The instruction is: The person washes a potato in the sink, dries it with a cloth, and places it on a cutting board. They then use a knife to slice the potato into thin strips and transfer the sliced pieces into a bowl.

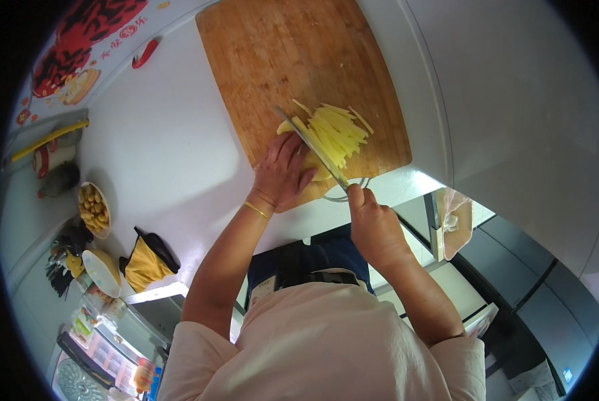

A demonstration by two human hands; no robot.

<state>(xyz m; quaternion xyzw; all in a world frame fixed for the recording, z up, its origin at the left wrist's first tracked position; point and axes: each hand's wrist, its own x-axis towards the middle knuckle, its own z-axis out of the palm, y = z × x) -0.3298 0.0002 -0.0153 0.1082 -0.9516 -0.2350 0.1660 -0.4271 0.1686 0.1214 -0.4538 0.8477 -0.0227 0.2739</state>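
A wooden cutting board [289, 55] lies on the white counter before me. My left hand [279, 168] presses down on sliced yellow potato [320, 173] near the board's front edge, fingers bent beside the blade. In my right hand [377, 223] is the handle of a kitchen knife [313, 148], which the fist mostly hides. The blade runs slantwise along the potato, away from me and to the left. Just right of it, thin yellow potato strips [338, 131] form a loose pile, with a few lying apart.
A red chili pepper [145, 54] lies at the counter's far left. Along the left side are a bowl of small brownish-yellow pieces [93, 210], a white bowl [99, 273] and a yellow-and-black cloth item [149, 263]. A lined bin [457, 225] hangs below right.
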